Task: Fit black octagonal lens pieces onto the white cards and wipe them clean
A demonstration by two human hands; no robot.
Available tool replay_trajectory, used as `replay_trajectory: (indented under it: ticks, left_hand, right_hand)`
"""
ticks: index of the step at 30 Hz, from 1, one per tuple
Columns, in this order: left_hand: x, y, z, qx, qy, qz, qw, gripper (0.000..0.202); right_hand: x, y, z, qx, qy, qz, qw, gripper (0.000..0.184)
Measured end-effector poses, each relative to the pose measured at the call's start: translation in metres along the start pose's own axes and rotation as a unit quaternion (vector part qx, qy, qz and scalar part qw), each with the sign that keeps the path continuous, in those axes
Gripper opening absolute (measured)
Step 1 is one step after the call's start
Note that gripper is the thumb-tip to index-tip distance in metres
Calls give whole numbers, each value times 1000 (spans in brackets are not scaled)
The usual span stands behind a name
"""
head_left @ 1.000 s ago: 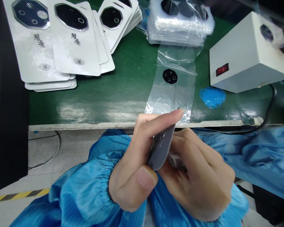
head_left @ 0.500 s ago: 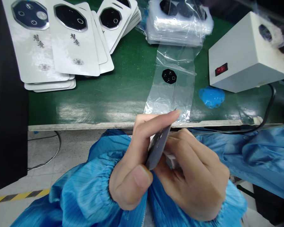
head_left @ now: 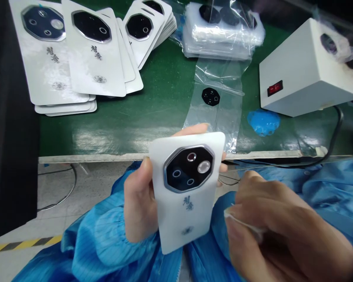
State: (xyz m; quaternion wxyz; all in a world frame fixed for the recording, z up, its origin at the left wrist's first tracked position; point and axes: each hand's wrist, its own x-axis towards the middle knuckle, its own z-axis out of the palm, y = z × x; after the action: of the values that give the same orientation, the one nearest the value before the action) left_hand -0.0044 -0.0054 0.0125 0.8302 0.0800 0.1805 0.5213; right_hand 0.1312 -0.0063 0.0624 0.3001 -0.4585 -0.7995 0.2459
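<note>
My left hand grips a white phone back cover upright over my lap, its outer face toward me. The cover's dark octagonal camera panel shows several lens rings. Thumb on the left edge, fingertips behind the top and right edge. My right hand is closed to the right of the cover, pinching a small white pad between thumb and fingers, apart from the cover. Both sleeves are blue.
On the green bench lie stacks of white back covers at the far left, a pile of clear bags, one clear bag with a black lens piece, a blue lump and a white switch box with its cable.
My left hand turned the cover from edge-on to face me and lifted it. My right hand drew away from the cover, down and to the right.
</note>
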Motion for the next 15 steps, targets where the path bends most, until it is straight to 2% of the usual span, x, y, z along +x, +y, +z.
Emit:
replay_trajectory:
  ticks: [3,10,15]
  left_hand:
    - [1,3,0,-27,-38,-15,999,44]
    - [-1,3,3,-52,-69,-10,996,44]
    - [-2,1,6,-90,-55,-18,994,41]
  right_hand:
    - [-4,-2,-2,23,52,30,998,13]
    - [-4,0,-3,-3,22,4,1000,12]
    - [1,-1,0,-79,30,-53,995,10]
